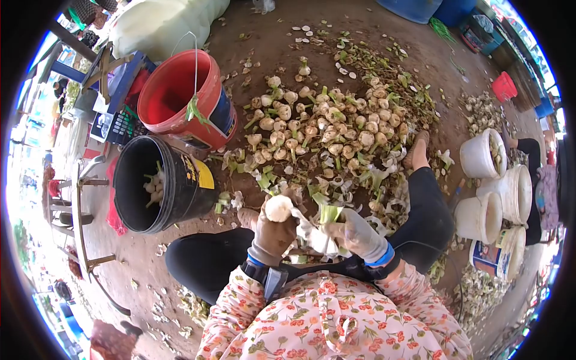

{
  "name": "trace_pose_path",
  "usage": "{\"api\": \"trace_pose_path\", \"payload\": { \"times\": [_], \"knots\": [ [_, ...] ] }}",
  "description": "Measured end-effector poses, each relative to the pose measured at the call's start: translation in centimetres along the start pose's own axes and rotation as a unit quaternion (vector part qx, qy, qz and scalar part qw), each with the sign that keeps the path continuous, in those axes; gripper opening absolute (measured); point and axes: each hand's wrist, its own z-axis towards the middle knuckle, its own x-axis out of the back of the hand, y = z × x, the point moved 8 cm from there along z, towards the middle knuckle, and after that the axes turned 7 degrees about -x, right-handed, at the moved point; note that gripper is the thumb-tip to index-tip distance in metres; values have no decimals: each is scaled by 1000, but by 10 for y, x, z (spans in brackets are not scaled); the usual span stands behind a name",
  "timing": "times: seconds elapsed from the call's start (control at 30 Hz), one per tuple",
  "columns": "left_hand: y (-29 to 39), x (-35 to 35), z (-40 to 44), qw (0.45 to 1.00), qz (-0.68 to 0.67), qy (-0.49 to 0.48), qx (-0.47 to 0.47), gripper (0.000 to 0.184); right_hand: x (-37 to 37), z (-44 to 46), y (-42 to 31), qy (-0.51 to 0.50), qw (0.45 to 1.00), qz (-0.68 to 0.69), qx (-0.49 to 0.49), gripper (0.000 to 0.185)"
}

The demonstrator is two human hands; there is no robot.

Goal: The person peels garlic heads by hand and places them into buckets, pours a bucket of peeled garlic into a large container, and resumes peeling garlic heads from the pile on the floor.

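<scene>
My left hand [271, 235], in a soiled work glove, is closed around a pale garlic bulb [279, 209] in front of my lap. Close beside it, my gloved right hand [362, 235] grips white garlic skin [323, 241] with a green stalk piece [329, 214] at its top. A strip of skin stretches between the two hands; whether it is still joined to the bulb I cannot tell. Beyond my hands lies a large heap of garlic bulbs [336, 126] with stalks on the ground, amid loose peelings.
At my left stand a black bucket [165, 186] with several white bulbs inside and a red bucket [180, 90] with a raised wire handle. White buckets [478, 217] are grouped at the right, near another person's leg [531, 180]. A large pale sack [159, 24] lies at the back left.
</scene>
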Motion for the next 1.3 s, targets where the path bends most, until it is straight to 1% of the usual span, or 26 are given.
{"api": "trace_pose_path", "payload": {
  "times": [0.03,0.07,0.1,0.13,0.17,0.2,0.23,0.3,0.4,0.43,0.47,0.53,0.6,0.63,0.67,0.73,0.77,0.8,0.83,0.9,1.0,1.1,1.13,1.17,1.27,1.3],
  "knots": [
    [-13,7,0,992,-121,17,32,41,-2,-2,-11,11,1000,-10,-2,52],
    [-25,8,1,912,-399,43,87,45,-7,-1,-29,22,1000,-20,-4,57],
    [-33,17,0,917,-370,101,109,50,-17,-3,-60,7,988,131,76,53],
    [-43,29,-5,913,-333,196,133,44,-6,1,-67,-14,969,218,117,48],
    [-43,33,-7,914,-344,174,127,44,17,-2,-55,38,988,100,111,46],
    [-39,34,-7,914,-355,152,121,44,30,4,-41,52,997,1,49,45],
    [-43,40,-8,915,-331,197,123,44,37,13,-22,46,983,-167,-52,44],
    [-35,36,-8,908,-280,284,125,43,39,18,13,4,855,-490,-167,45],
    [-17,29,-2,941,-209,257,75,43,39,25,31,95,805,-545,-214,57],
    [-10,20,0,955,-198,211,71,42,34,28,25,116,901,-383,-166,56],
    [-4,7,2,957,-217,178,75,41,28,30,15,134,963,-205,-113,55],
    [7,-15,9,959,-251,105,83,41,16,41,-2,152,951,-268,-11,51],
    [-2,-8,10,968,-197,112,110,42,0,41,-17,185,875,-414,172,47],
    [-4,-3,9,973,-165,118,112,42,-4,39,-16,184,856,-441,195,41],
    [0,-2,7,977,-133,127,113,42,-4,40,-12,164,906,-362,148,40],
    [9,3,3,967,-163,163,107,37,-12,37,-4,117,974,-191,47,40],
    [13,5,2,962,-177,179,103,36,-4,39,3,135,980,-138,40,43],
    [15,7,0,957,-193,195,99,35,4,41,12,141,987,-76,-12,46],
    [13,12,-1,952,-208,206,94,33,4,44,8,70,995,-73,14,51],
    [15,14,-1,974,-143,165,67,33,-2,45,4,1,998,-42,47,60],
    [22,2,2,990,-45,125,54,30,-12,54,10,12,997,-35,65,67],
    [27,-4,2,990,18,130,51,29,-17,63,19,27,991,-128,11,58],
    [30,-3,1,989,33,138,49,29,-20,59,16,21,997,-79,-6,56],
    [31,-6,-1,985,-36,153,73,29,-27,54,8,14,999,-30,-23,53],
    [26,5,-6,969,-167,172,64,29,-24,49,6,25,999,42,5,49],
    [25,7,-6,967,-162,185,62,31,-22,47,5,36,997,73,0,48]
  ]
}}
